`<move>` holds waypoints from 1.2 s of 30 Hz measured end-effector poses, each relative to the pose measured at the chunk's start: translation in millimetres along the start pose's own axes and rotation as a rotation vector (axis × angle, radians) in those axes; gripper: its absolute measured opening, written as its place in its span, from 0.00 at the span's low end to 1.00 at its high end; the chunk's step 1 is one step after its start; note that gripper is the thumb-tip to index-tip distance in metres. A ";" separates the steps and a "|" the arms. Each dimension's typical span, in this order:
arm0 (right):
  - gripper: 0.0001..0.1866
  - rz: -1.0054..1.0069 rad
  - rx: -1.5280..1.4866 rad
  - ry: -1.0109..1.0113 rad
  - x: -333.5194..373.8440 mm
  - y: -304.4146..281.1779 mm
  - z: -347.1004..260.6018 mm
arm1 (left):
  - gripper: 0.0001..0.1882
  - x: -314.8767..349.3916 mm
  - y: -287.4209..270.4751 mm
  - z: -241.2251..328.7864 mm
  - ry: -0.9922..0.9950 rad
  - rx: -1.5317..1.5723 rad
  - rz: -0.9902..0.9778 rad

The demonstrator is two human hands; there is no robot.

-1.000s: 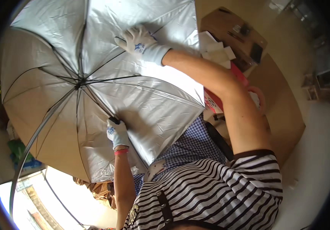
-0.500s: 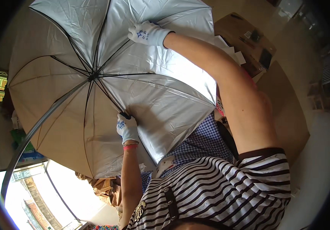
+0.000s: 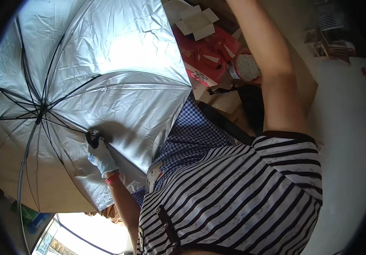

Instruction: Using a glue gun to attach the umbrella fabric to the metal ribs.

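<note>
A large open umbrella with a silvery inner side fills the left and upper left. Its black ribs meet at the hub, and a curved-looking grey shaft runs down from there. My left hand, in a white glove with blue print and dark fingertips, is closed around an umbrella rib right of the hub. Its shadow falls on the canopy. My right forearm reaches up past the top edge, so that hand is out of sight.
A red patterned package with white card pieces lies beyond the canopy's right edge. Beside it stands a round tub with whitish contents. Blue checked cloth covers my lap. Small items sit far right.
The umbrella and my left hand appear farther left and lower in view. My right hand has left the canopy and passed out of the top edge. The red package and tub are now exposed.
</note>
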State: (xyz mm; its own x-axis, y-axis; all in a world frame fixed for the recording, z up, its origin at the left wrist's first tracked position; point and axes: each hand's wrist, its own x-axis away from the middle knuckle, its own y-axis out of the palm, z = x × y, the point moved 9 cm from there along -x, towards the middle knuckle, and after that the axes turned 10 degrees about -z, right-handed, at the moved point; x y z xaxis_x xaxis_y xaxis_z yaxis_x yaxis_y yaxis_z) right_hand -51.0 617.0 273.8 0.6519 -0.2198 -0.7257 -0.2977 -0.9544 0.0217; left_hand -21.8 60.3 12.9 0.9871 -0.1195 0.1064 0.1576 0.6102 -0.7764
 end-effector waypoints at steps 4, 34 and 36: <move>0.14 -0.140 1.080 0.761 193.0 -96.0 133.4 | 0.18 -4.0 -10.3 -11.4 -0.050 -0.063 -0.059; 0.20 0.095 0.105 0.274 170.9 -46.2 37.4 | 0.12 -56.2 -50.6 -20.7 0.015 0.034 0.250; 0.23 -0.166 -0.217 0.266 125.7 53.4 -6.0 | 0.12 -62.4 -48.4 -28.2 0.011 0.059 0.245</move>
State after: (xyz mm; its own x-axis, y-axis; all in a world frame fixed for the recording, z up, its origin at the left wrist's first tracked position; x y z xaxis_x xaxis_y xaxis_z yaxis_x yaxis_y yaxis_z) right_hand 19.2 537.3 187.9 0.8457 -0.0763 -0.5281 -0.0367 -0.9957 0.0851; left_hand -91.8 16.1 26.3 0.9957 0.0298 -0.0877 -0.0852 0.6666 -0.7405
